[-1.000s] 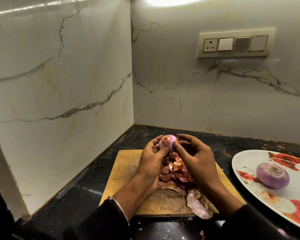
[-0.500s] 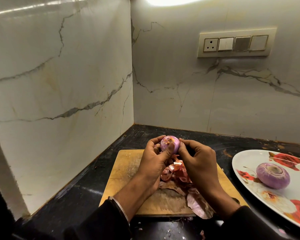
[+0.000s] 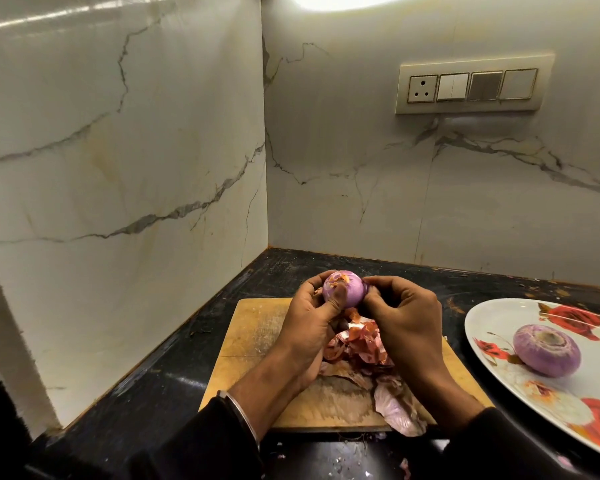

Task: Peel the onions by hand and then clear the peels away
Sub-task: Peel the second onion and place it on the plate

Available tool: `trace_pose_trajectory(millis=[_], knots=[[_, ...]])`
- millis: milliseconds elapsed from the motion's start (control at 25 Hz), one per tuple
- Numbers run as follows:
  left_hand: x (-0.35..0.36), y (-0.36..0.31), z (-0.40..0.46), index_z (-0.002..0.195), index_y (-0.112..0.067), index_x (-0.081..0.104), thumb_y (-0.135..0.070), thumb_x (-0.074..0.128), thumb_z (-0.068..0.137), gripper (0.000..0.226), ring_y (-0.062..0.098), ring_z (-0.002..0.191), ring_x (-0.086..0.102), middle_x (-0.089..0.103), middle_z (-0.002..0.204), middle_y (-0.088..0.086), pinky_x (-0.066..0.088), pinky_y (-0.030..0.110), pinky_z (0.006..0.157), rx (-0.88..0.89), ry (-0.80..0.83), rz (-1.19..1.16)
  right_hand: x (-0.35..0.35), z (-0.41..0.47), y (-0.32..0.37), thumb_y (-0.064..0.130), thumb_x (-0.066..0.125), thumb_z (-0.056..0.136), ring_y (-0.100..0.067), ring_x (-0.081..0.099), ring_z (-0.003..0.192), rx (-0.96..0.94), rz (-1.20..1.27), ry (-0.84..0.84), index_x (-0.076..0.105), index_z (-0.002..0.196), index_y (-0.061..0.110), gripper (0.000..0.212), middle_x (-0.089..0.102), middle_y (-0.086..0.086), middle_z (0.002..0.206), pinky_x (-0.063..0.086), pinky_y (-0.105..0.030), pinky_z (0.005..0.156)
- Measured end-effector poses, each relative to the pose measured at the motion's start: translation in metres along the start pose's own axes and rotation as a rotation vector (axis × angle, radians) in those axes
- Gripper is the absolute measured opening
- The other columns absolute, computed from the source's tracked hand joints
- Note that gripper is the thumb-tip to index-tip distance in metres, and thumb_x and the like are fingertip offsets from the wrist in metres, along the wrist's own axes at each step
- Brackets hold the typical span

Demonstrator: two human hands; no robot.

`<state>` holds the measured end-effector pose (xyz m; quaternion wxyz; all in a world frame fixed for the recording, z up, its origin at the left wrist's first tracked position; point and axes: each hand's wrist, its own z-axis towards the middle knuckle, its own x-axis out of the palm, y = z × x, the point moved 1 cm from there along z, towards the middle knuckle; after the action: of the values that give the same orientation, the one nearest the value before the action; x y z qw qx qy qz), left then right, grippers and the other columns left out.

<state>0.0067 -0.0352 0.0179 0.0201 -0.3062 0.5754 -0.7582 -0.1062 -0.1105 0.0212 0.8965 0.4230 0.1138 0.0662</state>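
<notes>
Head view: both hands raised above the far half of the cutting board (image 3: 253, 336), forearms coming in from the near edge of the bench (image 3: 174, 368), wrists bent so the fingers meet at the onion (image 3: 347, 289). Left hand (image 3: 309, 323) cups it from the left & below, fingers curled round the far side, thumb laid up across its near face. Right hand (image 3: 404, 315) has its back to the camera, fingers curled, tips pinching at the onion's right side; whether they hold a strip of skin can't tell. Onion sits in the air between the two hands, mostly bare purple, an orange scrap of skin on the top end. It's near round, so long axis hard to call; the scrappy end faces up & slightly toward the camera. Peels (image 3: 361, 348) piled on the board under the hands, more trailing to its near right corner. A second peeled onion (image 3: 548, 351) lies on the flowered plate (image 3: 492, 320) at the right edge of the bench, flat cut end up.
</notes>
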Motion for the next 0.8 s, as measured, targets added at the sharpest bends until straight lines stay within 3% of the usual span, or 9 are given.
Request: trace_pose_trajectory(millis=[160, 320, 400, 520, 600, 680, 800], knots=[[-0.0012, 0.0, 0.0003, 0.128, -0.011, 0.056, -0.021, 0.064, 0.089, 0.041, 0.016, 0.086, 0.071, 0.067, 0.12, 0.015, 0.056, 0.024, 0.067, -0.017, -0.009, -0.013, 0.0006, 0.0017, -0.0022, 0.01, 0.065, 0.092, -0.012, 0.072, 0.082, 0.077, 0.089, -0.016, 0.074, 0.102, 0.013, 0.013, 0.074, -0.001, 0.089, 0.062, -0.034, 0.073], [-0.0016, -0.0004, 0.0002, 0.129, -0.01, 0.055, -0.017, 0.06, 0.096, 0.034, 0.019, 0.088, 0.072, 0.07, 0.116, 0.015, 0.057, 0.024, 0.066, -0.019, -0.031, -0.017, 0.0047, -0.002, 0.0033, 0.033, 0.065, 0.091, -0.013, 0.073, 0.085, 0.105, 0.181, 0.056, 0.074, 0.098, 0.02, 0.017, 0.076, 0.001, 0.087, 0.06, -0.032, 0.071], [0.0, -0.001, -0.0002, 0.129, -0.008, 0.055, -0.016, 0.059, 0.096, 0.034, 0.021, 0.091, 0.072, 0.068, 0.12, 0.017, 0.057, 0.024, 0.066, -0.019, -0.028, -0.025, 0.0047, -0.0026, 0.004, 0.028, 0.064, 0.092, -0.015, 0.074, 0.082, 0.143, 0.225, 0.065, 0.074, 0.094, 0.022, 0.012, 0.076, 0.0, 0.084, 0.06, -0.028, 0.07], [0.0, 0.0008, 0.001, 0.129, -0.008, 0.056, -0.017, 0.059, 0.097, 0.034, 0.03, 0.106, 0.07, 0.067, 0.122, 0.019, 0.061, 0.035, 0.083, -0.035, -0.016, -0.048, 0.0039, -0.0015, 0.0013, 0.018, 0.064, 0.093, -0.013, 0.073, 0.08, 0.178, 0.222, 0.027, 0.074, 0.095, 0.02, 0.011, 0.076, -0.001, 0.083, 0.06, -0.027, 0.069], [-0.0002, 0.0019, 0.0008, 0.13, -0.008, 0.056, -0.021, 0.058, 0.097, 0.036, 0.031, 0.105, 0.069, 0.067, 0.123, 0.021, 0.059, 0.037, 0.088, -0.055, 0.004, -0.045, 0.0034, -0.0007, -0.001, 0.017, 0.063, 0.094, -0.013, 0.073, 0.081, 0.18, 0.182, -0.004, 0.074, 0.098, 0.018, 0.011, 0.075, 0.0, 0.086, 0.06, -0.026, 0.069], [0.0007, 0.0009, -0.0007, 0.13, -0.008, 0.056, -0.024, 0.058, 0.095, 0.039, 0.027, 0.098, 0.069, 0.066, 0.124, 0.023, 0.06, 0.034, 0.084, -0.072, 0.027, -0.051, 0.0029, 0.0, -0.0021, 0.019, 0.062, 0.096, -0.015, 0.073, 0.079, 0.202, 0.177, -0.019, 0.074, 0.098, 0.015, 0.013, 0.075, -0.001, 0.084, 0.059, -0.025, 0.066], [0.0037, -0.0021, -0.0037, 0.127, -0.006, 0.057, -0.027, 0.059, 0.089, 0.043, 0.018, 0.081, 0.069, 0.069, 0.113, 0.02, 0.058, 0.024, 0.064, -0.075, 0.06, -0.077, 0.0033, -0.0012, -0.0012, 0.02, 0.058, 0.098, -0.017, 0.071, 0.067, 0.327, 0.341, 0.002, 0.072, 0.092, 0.008, 0.019, 0.074, -0.008, 0.077, 0.058, -0.026, 0.062]])
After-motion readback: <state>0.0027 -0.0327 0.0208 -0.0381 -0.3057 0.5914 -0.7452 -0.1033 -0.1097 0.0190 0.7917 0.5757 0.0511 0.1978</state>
